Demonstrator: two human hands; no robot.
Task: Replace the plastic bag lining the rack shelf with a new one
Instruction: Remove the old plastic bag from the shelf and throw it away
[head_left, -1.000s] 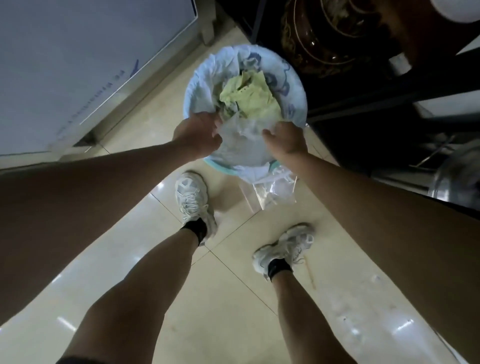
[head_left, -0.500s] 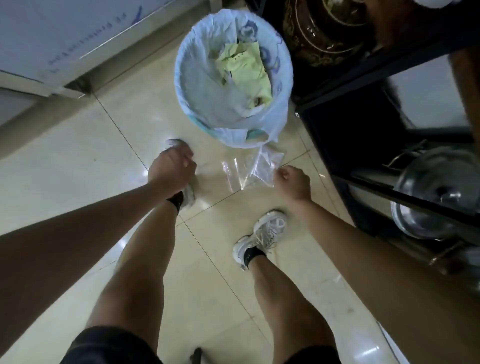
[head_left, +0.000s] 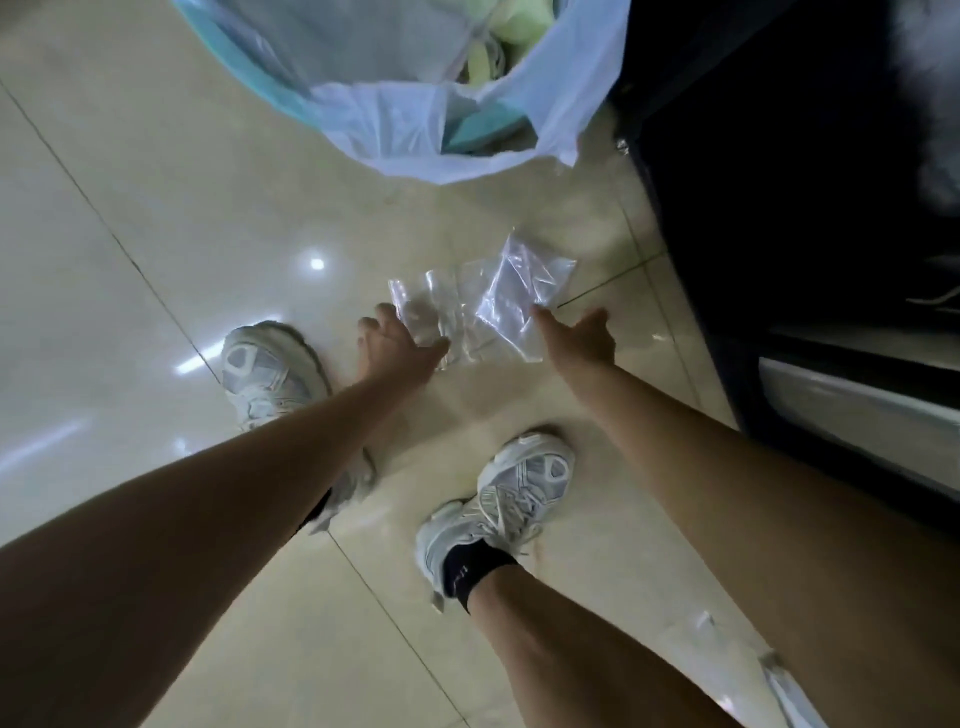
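Note:
A clear plastic bag (head_left: 485, 306) lies crumpled on the beige tiled floor in front of my feet. My left hand (head_left: 397, 345) reaches down to its left edge, fingers spread and touching the plastic. At the bag's right edge is my right hand (head_left: 576, 335), also open, with a fingertip on the plastic. Neither hand has closed on it. Just beyond the bag stands a teal bin lined with a pale blue bag (head_left: 452, 119), yellow-green rubbish inside. The dark rack (head_left: 779, 218) runs along the right side.
My two white sneakers (head_left: 511, 499) stand on the floor just behind the clear bag. A metal surface (head_left: 857, 415) shows low on the rack at the right. Another piece of clear plastic (head_left: 779, 670) lies at the lower right.
Both hands have left the bin's rim and dropped to the clear bag on the floor, opening as they reached it. The view has tilted down and moved closer to the floor.

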